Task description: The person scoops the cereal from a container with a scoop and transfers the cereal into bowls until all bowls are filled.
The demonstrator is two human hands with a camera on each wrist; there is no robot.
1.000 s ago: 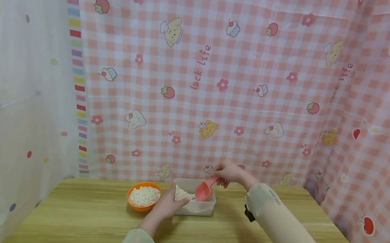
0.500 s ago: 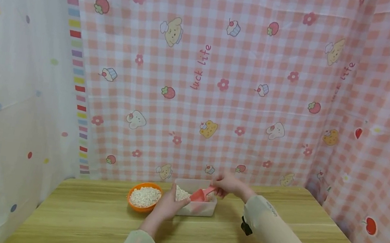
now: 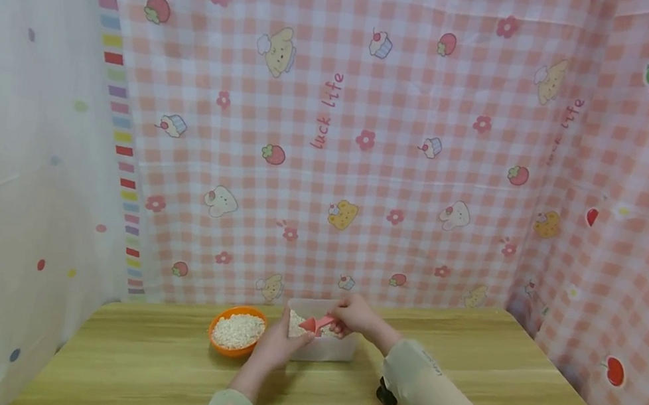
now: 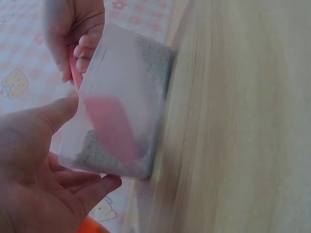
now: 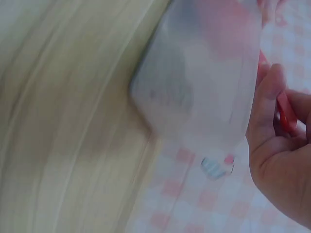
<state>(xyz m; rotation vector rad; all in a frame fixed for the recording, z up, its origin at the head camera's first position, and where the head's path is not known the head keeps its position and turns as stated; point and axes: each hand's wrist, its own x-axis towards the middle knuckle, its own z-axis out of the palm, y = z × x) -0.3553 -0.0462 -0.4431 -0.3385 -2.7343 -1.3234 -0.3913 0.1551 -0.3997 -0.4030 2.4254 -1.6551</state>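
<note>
A translucent plastic box (image 3: 337, 351) stands on the table with pale grains inside. My left hand (image 3: 275, 345) grips its left end, thumb at the near rim and fingers along the end wall, as the left wrist view shows. My right hand (image 3: 356, 316) holds a pink scoop (image 3: 310, 324) by its handle. Through the box's wall in the left wrist view, the scoop's bowl (image 4: 111, 124) shows tilted down inside, by the grains at the left end. The curled fingers hide part of the handle (image 5: 286, 114) in the right wrist view. How full the scoop is, I cannot tell.
An orange bowl (image 3: 232, 352) heaped with white grains (image 3: 239, 330) stands left of the box, close to my left wrist. Behind the wooden table (image 3: 331, 404) hangs a pink checked curtain (image 3: 315, 181), with more curtain at both sides.
My right hand has moved left and the scoop has swung from upright to a flatter slant, its bowl passing to the box's left end. My left hand keeps its grip on the box.
</note>
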